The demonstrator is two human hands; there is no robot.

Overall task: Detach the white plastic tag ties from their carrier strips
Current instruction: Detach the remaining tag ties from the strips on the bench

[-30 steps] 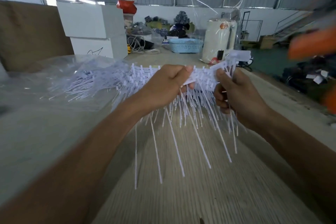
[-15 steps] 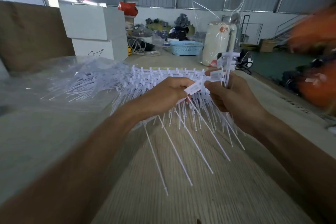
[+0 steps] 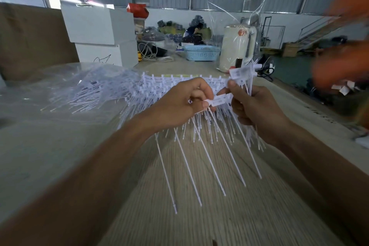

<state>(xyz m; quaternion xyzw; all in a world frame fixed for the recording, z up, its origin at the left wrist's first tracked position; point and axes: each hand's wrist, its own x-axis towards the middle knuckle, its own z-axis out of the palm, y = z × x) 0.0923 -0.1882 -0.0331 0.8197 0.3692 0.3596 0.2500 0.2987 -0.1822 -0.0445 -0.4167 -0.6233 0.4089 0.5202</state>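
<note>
Behind our left hand (image 3: 179,104) the carrier strips (image 3: 171,82) are partly hidden, so we cannot tell where the fingers meet them. Our right hand (image 3: 257,110) covers the upper stems of the tag ties (image 3: 247,90) it holds; their number is unclear. Right of the grip, an orange figure (image 3: 345,54) is blurred and cut by the edge. Print on the tag label (image 3: 238,72) is unreadable.

White tag ties (image 3: 199,142), blue basket (image 3: 201,53)
</note>
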